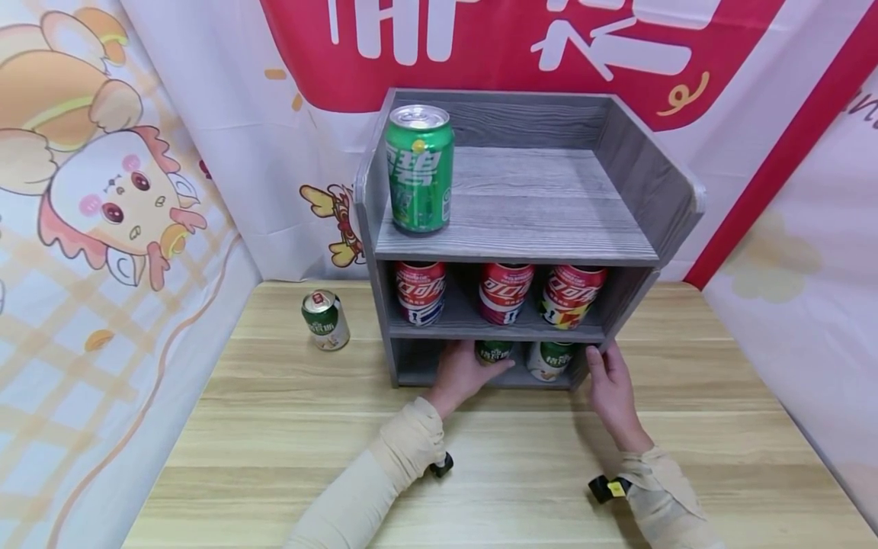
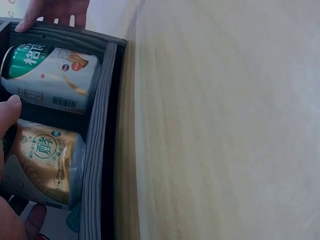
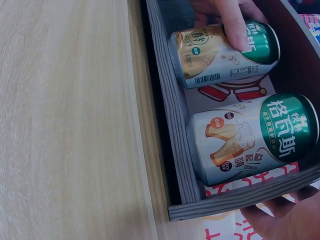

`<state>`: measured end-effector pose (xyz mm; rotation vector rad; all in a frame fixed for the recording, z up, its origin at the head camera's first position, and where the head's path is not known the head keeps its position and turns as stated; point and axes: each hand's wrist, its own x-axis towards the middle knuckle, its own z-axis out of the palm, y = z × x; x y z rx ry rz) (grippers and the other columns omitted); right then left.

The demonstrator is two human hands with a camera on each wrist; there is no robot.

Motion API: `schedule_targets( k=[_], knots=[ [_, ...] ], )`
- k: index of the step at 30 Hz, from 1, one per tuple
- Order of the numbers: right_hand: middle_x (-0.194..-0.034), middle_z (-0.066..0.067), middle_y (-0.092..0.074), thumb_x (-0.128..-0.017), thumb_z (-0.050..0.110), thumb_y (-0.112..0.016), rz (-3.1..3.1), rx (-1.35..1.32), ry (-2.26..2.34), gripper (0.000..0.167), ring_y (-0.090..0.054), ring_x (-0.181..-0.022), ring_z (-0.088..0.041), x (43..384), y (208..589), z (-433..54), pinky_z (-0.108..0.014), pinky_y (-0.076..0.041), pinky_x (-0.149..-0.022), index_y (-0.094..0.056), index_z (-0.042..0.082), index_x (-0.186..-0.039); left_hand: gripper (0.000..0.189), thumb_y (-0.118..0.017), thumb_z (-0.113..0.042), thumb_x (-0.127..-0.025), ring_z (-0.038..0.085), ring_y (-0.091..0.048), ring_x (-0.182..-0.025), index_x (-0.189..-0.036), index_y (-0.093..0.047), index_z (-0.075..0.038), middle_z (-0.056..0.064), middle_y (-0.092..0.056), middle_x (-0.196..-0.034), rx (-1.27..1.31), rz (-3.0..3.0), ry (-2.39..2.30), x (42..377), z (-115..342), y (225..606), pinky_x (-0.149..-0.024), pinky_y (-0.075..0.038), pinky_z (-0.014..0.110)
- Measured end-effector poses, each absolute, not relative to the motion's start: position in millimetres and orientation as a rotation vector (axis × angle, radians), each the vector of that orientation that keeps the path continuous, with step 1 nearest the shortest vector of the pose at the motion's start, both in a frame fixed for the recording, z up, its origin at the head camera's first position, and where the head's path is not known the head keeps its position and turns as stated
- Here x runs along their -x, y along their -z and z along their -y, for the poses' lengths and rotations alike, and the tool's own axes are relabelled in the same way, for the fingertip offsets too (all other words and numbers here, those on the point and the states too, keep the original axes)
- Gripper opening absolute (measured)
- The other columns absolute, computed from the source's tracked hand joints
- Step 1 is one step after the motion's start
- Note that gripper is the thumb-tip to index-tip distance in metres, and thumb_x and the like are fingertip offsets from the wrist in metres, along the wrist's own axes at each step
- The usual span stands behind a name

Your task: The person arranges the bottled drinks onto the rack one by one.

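Observation:
My left hand [image 1: 464, 374] reaches into the bottom compartment of a small grey wooden shelf [image 1: 542, 191]. It grips a green, white and gold drink can [image 3: 200, 55], with the thumb across the can's front and fingers round its far side. To the right, another green and white can [image 3: 235, 142] stands upright in the same compartment, a gap between the two. Outside the shelf, my right hand [image 1: 613, 389] rests against the right side panel, its thumb at the front edge and its fingers along the outer face.
Three red cola cans [image 1: 506, 293] stand in the middle compartment. A green can [image 1: 420, 169] is on the top at the left. Another green and white can [image 1: 325, 320] stands on the wooden table [image 1: 274, 427], left of the shelf. Printed cloth hangs behind and at both sides.

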<state>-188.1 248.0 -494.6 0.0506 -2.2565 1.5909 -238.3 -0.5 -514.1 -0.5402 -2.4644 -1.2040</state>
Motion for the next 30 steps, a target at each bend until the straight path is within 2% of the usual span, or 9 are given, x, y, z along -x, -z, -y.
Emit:
schedule_targets(
  k=[5,11,16,22,25,30],
  knots=[
    [-0.151,-0.014,-0.048,-0.111,0.022,-0.041,2.253,-0.057,-1.583,0.043,-0.039,-0.137,-0.003,189.7,495.9,-248.7,-0.009,-0.033,-0.108,-0.045,0.004,-0.15,0.086,-0.089,-0.04,-0.078,0.038,-0.06,-0.118,-0.146,-0.049,-0.006,0.019,-0.063,-0.129,0.524,2.466,1.302,235.3,0.4,510.3,-0.099,-0.054,0.049],
    [-0.153,-0.013,-0.048,-0.111,0.021,-0.041,2.262,-0.065,-1.587,0.044,-0.039,-0.139,-0.005,188.6,495.2,-249.5,-0.01,-0.033,-0.108,-0.043,0.006,-0.152,0.088,-0.087,-0.04,-0.081,0.037,-0.054,-0.125,-0.15,-0.044,-0.007,0.017,-0.059,-0.135,0.508,2.479,1.386,228.2,2.2,501.2,-0.105,-0.049,0.049],
    [-0.151,-0.013,-0.05,-0.111,0.022,-0.043,2.257,-0.051,-1.592,0.042,-0.041,-0.135,-0.002,188.2,495.1,-248.2,-0.009,-0.034,-0.107,-0.046,0.005,-0.15,0.085,-0.085,-0.043,-0.082,0.037,-0.05,-0.129,-0.151,-0.044,-0.012,0.018,-0.053,-0.14,0.481,2.511,1.464,218.0,9.7,499.3,-0.108,-0.047,0.051],
    [-0.152,-0.011,-0.049,-0.111,0.025,-0.042,2.271,-0.04,-1.595,0.044,-0.04,-0.138,-0.009,188.8,494.2,-248.0,-0.011,-0.033,-0.108,-0.045,0.007,-0.151,0.093,-0.085,-0.043,-0.082,0.037,-0.044,-0.136,-0.155,-0.036,-0.016,0.02,-0.039,-0.15,0.503,2.488,1.507,200.5,20.6,497.2,-0.112,-0.043,0.052],
    [-0.153,-0.012,-0.048,-0.111,0.024,-0.041,2.263,-0.043,-1.607,0.044,-0.039,-0.141,-0.016,188.6,494.6,-248.3,-0.011,-0.033,-0.109,-0.044,0.007,-0.152,0.088,-0.083,-0.044,-0.084,0.035,-0.045,-0.135,-0.153,-0.037,-0.017,0.018,-0.041,-0.149,0.509,2.477,1.508,192.6,24.1,496.8,-0.112,-0.044,0.051],
    [-0.154,-0.014,-0.046,-0.111,0.023,-0.042,2.266,-0.04,-1.61,0.045,-0.037,-0.144,-0.023,188.1,494.2,-248.7,-0.01,-0.032,-0.109,-0.042,0.007,-0.153,0.07,-0.079,-0.033,-0.09,0.032,-0.054,-0.124,-0.145,-0.043,-0.01,0.019,-0.05,-0.136,0.543,2.391,1.531,181.2,30.1,497.0,-0.101,-0.052,0.052]
  ],
)
